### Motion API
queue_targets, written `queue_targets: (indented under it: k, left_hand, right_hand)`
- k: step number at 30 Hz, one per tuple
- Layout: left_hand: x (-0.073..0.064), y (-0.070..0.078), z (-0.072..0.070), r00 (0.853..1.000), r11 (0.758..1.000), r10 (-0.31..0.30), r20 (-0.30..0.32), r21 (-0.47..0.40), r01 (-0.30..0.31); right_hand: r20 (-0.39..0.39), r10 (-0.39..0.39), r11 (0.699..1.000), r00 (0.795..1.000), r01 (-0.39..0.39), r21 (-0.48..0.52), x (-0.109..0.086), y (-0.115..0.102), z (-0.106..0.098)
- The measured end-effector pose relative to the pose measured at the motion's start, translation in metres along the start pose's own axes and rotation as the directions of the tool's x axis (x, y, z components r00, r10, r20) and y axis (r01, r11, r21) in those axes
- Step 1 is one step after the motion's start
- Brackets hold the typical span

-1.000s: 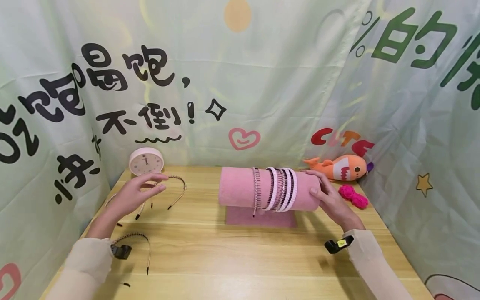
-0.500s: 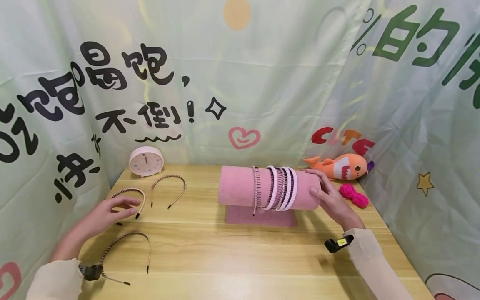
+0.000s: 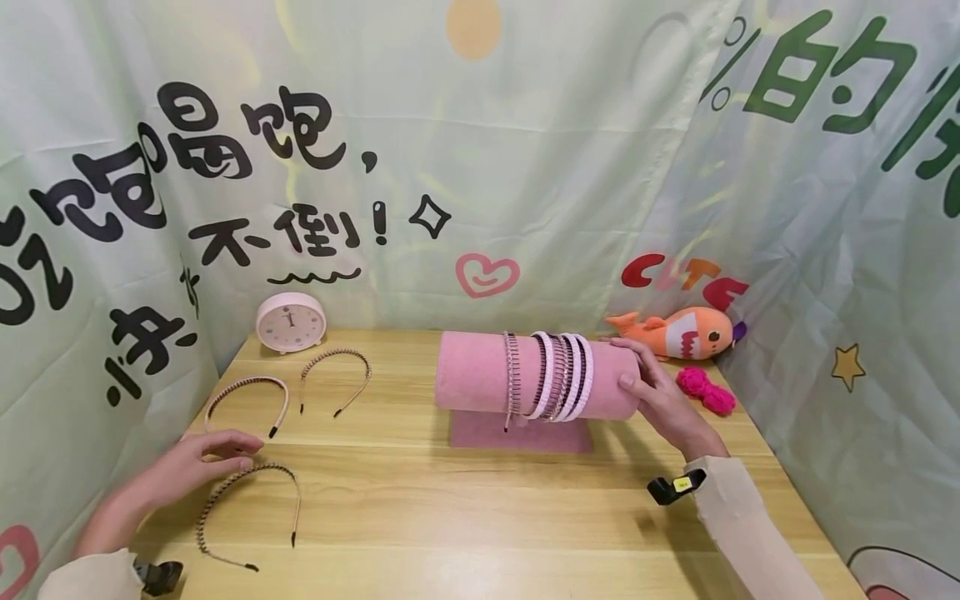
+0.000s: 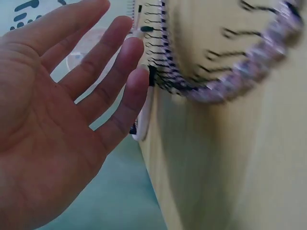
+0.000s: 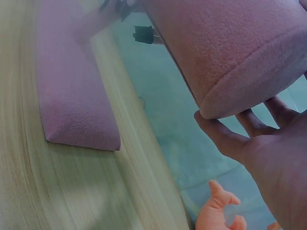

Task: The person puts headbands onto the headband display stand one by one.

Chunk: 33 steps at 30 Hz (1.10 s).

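Observation:
On the left of the table, my left hand [image 3: 197, 463] hovers with relaxed, slightly spread fingers over the upper left part of the nearest headband [image 3: 262, 467]. The left wrist view shows that hand's bare palm beside a braided headband [image 4: 235, 82] with small comb teeth. My right hand [image 3: 670, 410] holds the right end of a pink plush headband stand [image 3: 474, 372], thumb in front and fingers behind. Several white, dark and toothed headbands [image 3: 558, 377] circle the stand's roll. From the right wrist, fingertips [image 5: 216, 128] show at the roll's end [image 5: 261, 72].
Two more headbands, a pale one [image 3: 251, 381] and a toothed one [image 3: 336, 352], lie at the back left. Behind them stands a pink clock [image 3: 291, 322]. An orange plush fish [image 3: 686, 333] and a bright pink bow [image 3: 707, 392] sit at the back right. Printed curtains [image 3: 555, 167] enclose the table.
My left hand has moved down and left, from near the clock, past the pale headband, to the nearest headband. The right hand stays on the stand.

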<state>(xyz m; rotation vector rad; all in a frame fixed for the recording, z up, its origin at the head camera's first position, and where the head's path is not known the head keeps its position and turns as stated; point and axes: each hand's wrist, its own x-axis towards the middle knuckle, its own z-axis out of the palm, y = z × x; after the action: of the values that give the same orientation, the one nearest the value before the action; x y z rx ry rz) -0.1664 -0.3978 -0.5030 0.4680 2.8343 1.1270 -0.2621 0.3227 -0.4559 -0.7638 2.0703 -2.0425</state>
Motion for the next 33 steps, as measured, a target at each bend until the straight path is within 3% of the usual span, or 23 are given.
queue_targets:
  k: [8, 18, 28, 33]
  left_hand:
    - [-0.010, -0.015, 0.005, 0.998, 0.999, 0.053, 0.031, -0.011, -0.053]
    - [-0.016, -0.021, 0.008, 0.997, 1.000, 0.013, 0.070, -0.014, -0.012]
    - [-0.016, -0.019, 0.010, 0.998, 1.000, -0.014, 0.058, -0.001, 0.014]
    - [-0.016, -0.017, 0.008, 0.999, 0.997, -0.019, 0.032, 0.075, 0.016]
  right_hand:
    - [-0.002, -0.005, 1.000, 1.000, 0.005, -0.005, 0.000, 0.000, 0.000]
    - [-0.008, 0.007, 1.000, 1.000, -0.007, -0.012, -0.001, -0.002, 0.001]
    - [-0.008, 0.007, 1.000, 1.000, -0.007, -0.015, 0.000, -0.001, 0.001]
    - [-0.015, 0.016, 1.000, 1.000, -0.016, -0.015, 0.000, -0.002, 0.001]
